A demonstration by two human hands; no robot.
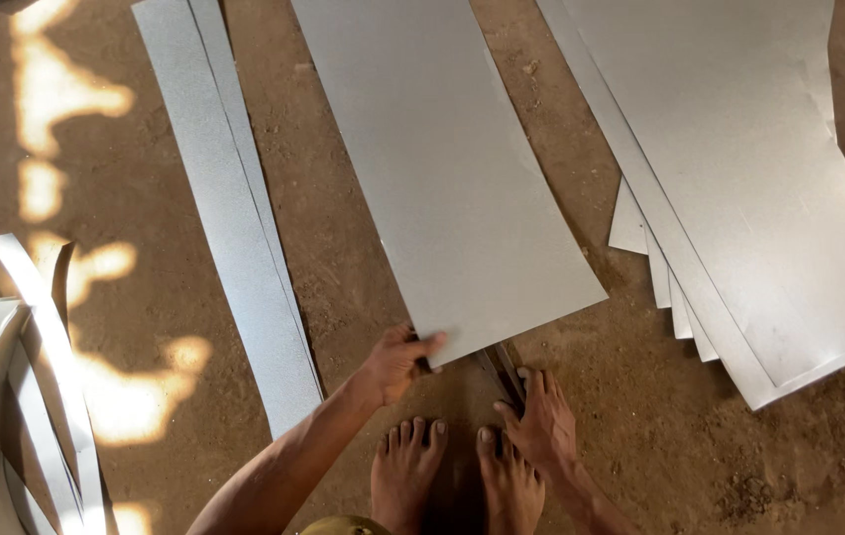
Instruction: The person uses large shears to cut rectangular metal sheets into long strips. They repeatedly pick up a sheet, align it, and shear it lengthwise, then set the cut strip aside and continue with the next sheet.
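Standing barefoot on a dirt floor (363,258), looking straight down. Left hand (397,365) pinched shut on the near corner of a big grey metal sheet (442,168), thumb on top and fingers tucked under. Lying flat on the floor, that sheet, reaching far away from the feet (407,466), near edge just in front of the toes.

Right hand (544,421) down low beside the right foot, fingers stretched out onto a dark tool (502,372) that pokes out from under the sheet's near edge. Hard to say if gripping it or only pressing on it (too much hidden by the sheet and the fingers).

Looks like some of the work is done already. Two long thin strips (234,248) lying side by side on the floor to the left, well apart from the sheet. More thin strips, bent and curly, in a pile (6,396) at the far left edge.

Looks like plenty left too. No cut showing anywhere on the held sheet, all four sides straight and whole as far as can be seen. A stack of big sheets (739,178) waiting on the right, with a few smaller pieces peeking out from under it.
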